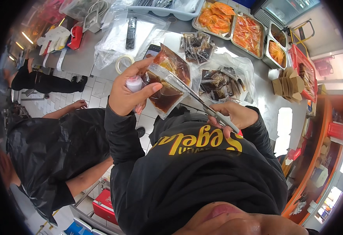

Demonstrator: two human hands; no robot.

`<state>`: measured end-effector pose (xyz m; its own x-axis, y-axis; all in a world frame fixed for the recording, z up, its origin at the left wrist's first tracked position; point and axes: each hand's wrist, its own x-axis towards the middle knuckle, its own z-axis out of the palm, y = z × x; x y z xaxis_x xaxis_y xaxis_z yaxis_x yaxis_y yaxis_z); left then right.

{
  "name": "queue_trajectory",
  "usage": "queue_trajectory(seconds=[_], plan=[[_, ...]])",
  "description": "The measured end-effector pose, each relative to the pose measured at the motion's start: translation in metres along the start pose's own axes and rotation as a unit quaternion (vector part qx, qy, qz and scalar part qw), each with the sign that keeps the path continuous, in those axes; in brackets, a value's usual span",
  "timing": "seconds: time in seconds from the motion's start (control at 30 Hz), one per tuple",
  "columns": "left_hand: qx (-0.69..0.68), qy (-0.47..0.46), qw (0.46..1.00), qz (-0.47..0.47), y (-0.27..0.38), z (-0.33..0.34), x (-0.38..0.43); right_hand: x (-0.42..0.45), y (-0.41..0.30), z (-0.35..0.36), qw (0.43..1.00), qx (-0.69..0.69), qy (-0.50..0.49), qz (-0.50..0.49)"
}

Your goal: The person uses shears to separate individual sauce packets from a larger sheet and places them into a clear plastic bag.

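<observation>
My left hand (130,88) pinches a pair of clear plastic sauce sachets (167,95), filled with dark brown and reddish liquid and joined at a clear seam. A small whitish cylinder (134,84) with a pink end also sits in that hand, against the palm. In my right hand (233,116) is a pair of scissors (218,114) with grey handles. Their blades lie along the seam between the two sachets; how far they are parted is hard to see. Beyond the hands, a pile of dark sauce sachets (196,45) rests on the steel table, beside an opened plastic bag of more sachets (221,85).
Metal trays of orange packets (247,33) stand at the back right, near folded brown cartons (288,83) and a red basket (305,70). A phone (152,50), tape roll (124,63) and black remote control (131,33) lie farther left. A person in black (54,147) stands close on my left.
</observation>
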<state>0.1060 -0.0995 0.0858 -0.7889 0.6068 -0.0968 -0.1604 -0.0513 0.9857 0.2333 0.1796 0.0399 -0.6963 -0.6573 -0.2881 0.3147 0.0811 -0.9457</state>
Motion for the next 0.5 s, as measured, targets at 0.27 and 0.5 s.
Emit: queue_trajectory(seconds=[0.27, 0.5], plan=[[0.046, -0.004, 0.999, 0.021, 0.009, 0.004, 0.001, 0.0, -0.004, -0.004, 1.0, 0.016, 0.002, 0.002], [0.027, -0.027, 0.999, 0.019, 0.012, 0.004, 0.009, -0.007, 0.001, -0.009, 1.0, -0.004, 0.006, -0.001]])
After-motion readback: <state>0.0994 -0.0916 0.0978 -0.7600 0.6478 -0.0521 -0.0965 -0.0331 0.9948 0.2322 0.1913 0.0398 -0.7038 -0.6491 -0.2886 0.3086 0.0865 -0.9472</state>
